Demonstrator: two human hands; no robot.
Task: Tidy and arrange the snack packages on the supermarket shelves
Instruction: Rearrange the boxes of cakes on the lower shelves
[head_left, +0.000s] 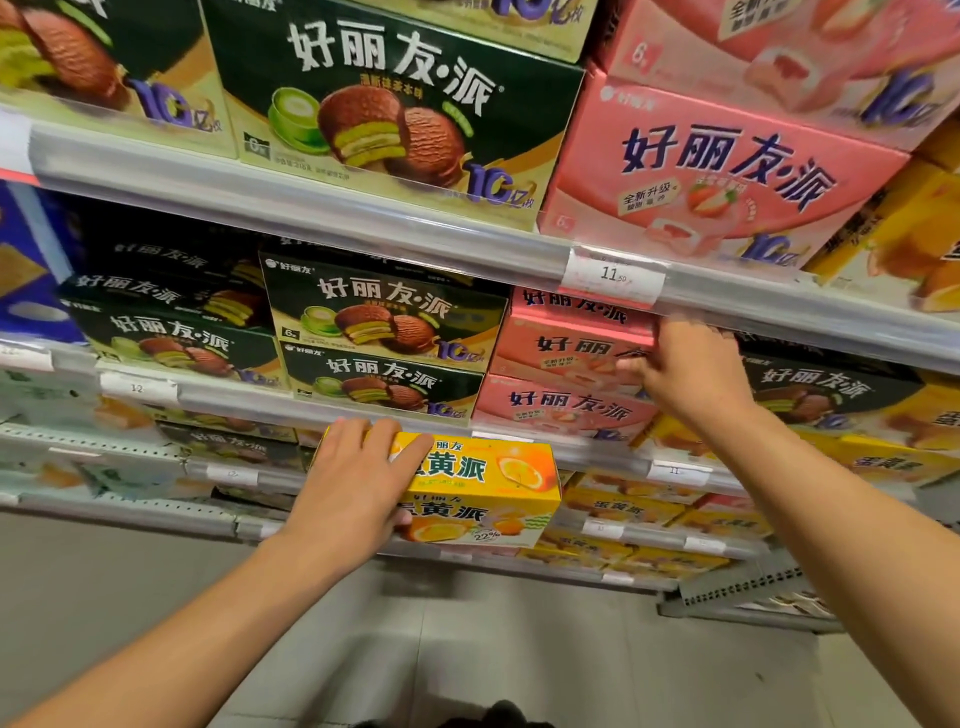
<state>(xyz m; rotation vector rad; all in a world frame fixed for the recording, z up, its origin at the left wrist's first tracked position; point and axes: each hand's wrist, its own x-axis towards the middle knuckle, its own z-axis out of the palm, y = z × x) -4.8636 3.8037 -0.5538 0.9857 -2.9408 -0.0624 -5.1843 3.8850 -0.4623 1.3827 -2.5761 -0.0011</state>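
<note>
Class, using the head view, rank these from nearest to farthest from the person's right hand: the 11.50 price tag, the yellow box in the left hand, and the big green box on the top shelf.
From the right hand:
1. 11.50 price tag, just above-left on the shelf rail.
2. Yellow box, lower left, held by the left hand.
3. Big green box, far up-left on the top shelf.

Supermarket aisle, tiered metal shelves (332, 208) with clear plastic price rails, white price tags (613, 273) clipped along the edges, pale grey tiled floor (467, 649) below, perforated metal bottom shelf (748, 592) at right, even indoor light
</note>
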